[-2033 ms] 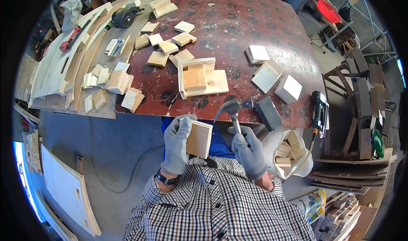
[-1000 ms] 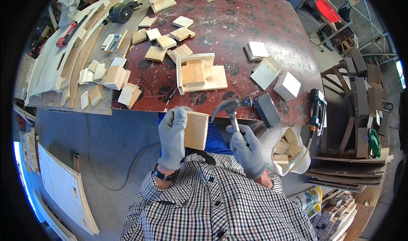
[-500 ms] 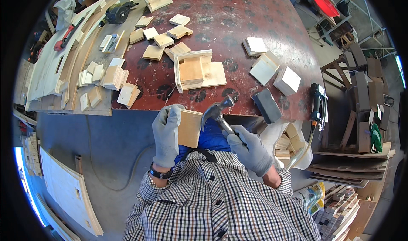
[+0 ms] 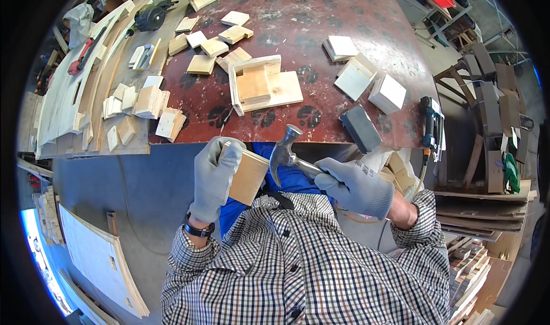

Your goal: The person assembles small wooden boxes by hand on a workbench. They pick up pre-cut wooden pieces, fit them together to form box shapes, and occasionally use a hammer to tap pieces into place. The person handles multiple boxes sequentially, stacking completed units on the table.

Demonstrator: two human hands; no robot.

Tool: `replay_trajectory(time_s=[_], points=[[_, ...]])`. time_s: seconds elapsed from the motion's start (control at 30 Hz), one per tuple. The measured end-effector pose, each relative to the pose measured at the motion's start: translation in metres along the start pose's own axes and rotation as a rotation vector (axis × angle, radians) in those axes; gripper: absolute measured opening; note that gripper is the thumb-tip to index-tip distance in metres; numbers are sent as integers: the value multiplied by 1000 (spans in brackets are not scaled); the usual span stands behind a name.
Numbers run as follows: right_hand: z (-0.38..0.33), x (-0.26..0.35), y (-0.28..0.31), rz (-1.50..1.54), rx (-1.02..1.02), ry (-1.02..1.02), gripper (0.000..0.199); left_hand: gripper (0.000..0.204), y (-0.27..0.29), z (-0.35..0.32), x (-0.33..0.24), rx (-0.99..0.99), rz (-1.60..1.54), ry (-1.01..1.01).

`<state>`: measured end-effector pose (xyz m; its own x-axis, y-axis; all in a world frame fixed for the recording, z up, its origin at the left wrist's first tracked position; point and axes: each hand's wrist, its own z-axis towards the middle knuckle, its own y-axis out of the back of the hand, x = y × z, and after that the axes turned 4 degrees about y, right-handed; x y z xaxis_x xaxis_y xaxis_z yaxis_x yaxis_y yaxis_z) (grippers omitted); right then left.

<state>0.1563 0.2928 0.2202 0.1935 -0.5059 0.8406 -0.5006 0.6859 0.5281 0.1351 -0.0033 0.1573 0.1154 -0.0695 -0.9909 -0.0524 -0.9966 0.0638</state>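
My left hand (image 4: 213, 176), in a grey glove, grips a small square plywood piece (image 4: 247, 177) held upright in front of my chest, below the table edge. My right hand (image 4: 352, 184), also gloved, holds a metal claw hammer (image 4: 285, 151) by its handle, the head raised just right of the plywood piece and close to it. On the dark red table (image 4: 321, 27) above lies a partly built open plywood box (image 4: 260, 85).
Several small wood squares (image 4: 215, 45) lie scattered on the table, with white-faced blocks (image 4: 366, 84) and a grey sanding block (image 4: 361, 129) at right. A side bench at left carries wood strips, a red tool (image 4: 83, 53) and a black power tool (image 4: 150, 17). A blue-black tool (image 4: 428, 124) hangs at the table's right edge.
The hammer has swung from beside my right hand up and left toward the plywood piece. My left hand has tilted the piece slightly; both hands sit a little lower.
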Motion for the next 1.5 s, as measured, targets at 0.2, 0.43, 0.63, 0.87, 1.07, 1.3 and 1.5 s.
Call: replay_trajectory(time_s=[0.2,0.43,0.63,0.87,1.07,1.3,1.5], points=[[-12,12,19,-208,176,-44,31,45,2,-6,-10,73,116,-51],[-30,-12,38,-176,267,376,47,40,16,10,-35,561,546,-152],[-3,-8,44,-50,457,250,51,40,32,36,-22,684,529,-92],[11,30,73,-75,552,234,55,49,47,54,-75,896,587,-66],[45,25,72,-443,789,143,48,41,31,52,-90,1401,720,-23],[44,23,86,-672,533,4,22,38,105,35,-91,674,591,144],[9,1,64,-341,138,93,21,56,80,-3,-56,435,527,-52]])
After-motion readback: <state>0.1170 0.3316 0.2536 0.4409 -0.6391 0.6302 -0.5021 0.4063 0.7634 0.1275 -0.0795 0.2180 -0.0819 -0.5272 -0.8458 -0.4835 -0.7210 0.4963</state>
